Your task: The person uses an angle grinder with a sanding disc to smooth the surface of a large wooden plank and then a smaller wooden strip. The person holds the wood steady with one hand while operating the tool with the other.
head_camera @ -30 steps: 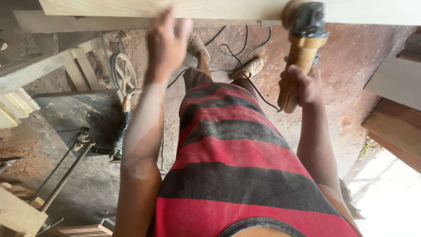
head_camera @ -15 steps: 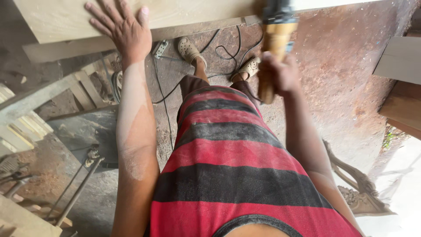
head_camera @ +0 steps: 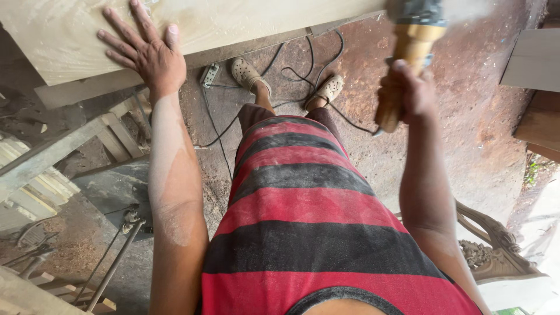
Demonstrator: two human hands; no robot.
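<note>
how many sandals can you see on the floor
2: one sandal under the board's edge beside the power strip, the other sandal to its right among the black cables. Both are on the person's feet.

Reddish dirt floor (head_camera: 466,105), power strip (head_camera: 209,74), black cables (head_camera: 303,64)

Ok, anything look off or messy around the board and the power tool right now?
Yes: black cables lie in loose loops on the dirt floor, running around the person's sandalled feet next to a power strip. Otherwise the left hand lies flat on the board, and the right hand grips the power tool.
</note>
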